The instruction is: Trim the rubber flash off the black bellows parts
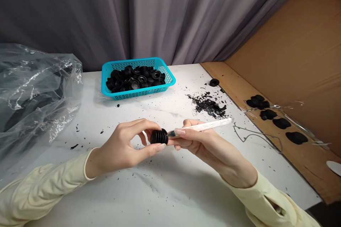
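Between the thumb and fingers of my left hand [130,143] is a black ribbed rubber part [159,137], held above the white table. My right hand [202,142] grips a slim tool with a white-wrapped handle [210,125]. The tool's dark tip meets the right edge of the ribbed part, and my right fingertips reach beneath it. The exact shape of the tip is too small to tell. Behind my hands, a blue basket [138,94] holds many similar black parts.
A pile of black shavings [209,105] lies right of the basket, with a single black part [214,82] behind it. Clear plastic [39,92] covers the left side. Flat black pieces [281,123] and a thin looped wire [245,134] are at the right.
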{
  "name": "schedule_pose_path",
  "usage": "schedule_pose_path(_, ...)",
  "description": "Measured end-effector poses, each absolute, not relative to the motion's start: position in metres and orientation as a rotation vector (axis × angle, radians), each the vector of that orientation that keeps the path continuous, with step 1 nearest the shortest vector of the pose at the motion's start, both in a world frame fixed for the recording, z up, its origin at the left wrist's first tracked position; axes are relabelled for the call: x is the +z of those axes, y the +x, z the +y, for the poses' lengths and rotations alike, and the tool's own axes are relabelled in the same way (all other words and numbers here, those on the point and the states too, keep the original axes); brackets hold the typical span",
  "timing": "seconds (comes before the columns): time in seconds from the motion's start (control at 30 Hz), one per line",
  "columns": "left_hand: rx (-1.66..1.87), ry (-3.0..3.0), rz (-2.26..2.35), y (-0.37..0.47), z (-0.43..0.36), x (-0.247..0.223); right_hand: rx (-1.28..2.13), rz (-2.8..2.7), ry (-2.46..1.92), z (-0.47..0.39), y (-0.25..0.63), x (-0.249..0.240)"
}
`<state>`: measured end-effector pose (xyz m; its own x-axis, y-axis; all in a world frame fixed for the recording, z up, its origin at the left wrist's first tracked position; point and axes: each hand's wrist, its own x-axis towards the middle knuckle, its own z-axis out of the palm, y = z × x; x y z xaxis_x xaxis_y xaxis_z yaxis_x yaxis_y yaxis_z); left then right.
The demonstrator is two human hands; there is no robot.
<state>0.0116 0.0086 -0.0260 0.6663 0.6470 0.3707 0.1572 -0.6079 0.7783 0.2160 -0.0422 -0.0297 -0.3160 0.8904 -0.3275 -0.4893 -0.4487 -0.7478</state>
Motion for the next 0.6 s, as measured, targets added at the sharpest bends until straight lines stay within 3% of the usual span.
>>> schedule_pose_path(0.3,0.731,2.055,0.713,0.014,0.008,-0.023,1.963,-0.596,-0.813,-0.044,0.214,-0.036)
schedule_pose_path(0.6,0.898,2.235,0.703,0.016,0.002,-0.024,2.045,-0.525,-0.752,-0.044,0.209,-0.044)
